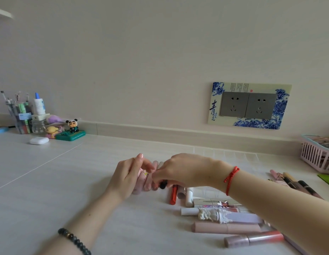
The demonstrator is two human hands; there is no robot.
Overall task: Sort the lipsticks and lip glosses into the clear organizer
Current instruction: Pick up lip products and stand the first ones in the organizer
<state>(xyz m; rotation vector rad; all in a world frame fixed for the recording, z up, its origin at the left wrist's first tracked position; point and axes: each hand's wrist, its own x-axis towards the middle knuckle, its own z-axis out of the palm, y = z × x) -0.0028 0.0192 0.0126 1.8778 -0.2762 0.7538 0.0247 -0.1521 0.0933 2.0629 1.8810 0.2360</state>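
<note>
My left hand (pixel 129 176) cups a row of pink lipstick tubes (pixel 141 183) lying side by side on the white table. My right hand (pixel 184 171) reaches across from the right and pinches a small black-capped tube (pixel 163 185) against that row. To the right lie an orange-red lipstick (pixel 173 196), a white tube (pixel 189 198), a white sculpted lipstick (pixel 215 216), a long pink tube (pixel 227 227) and a mauve lip gloss with coral end (pixel 253 239). More tubes (pixel 292 183) lie at the far right. The clear organizer is hard to make out; faint transparent edges show behind my right wrist.
A pink basket (pixel 318 157) stands at the right edge. At the back left are a pen holder (pixel 22 116), a bottle, small figurines (pixel 72 126) and a white earbud case (pixel 39 140). A wall socket panel (pixel 249 105) is behind the table.
</note>
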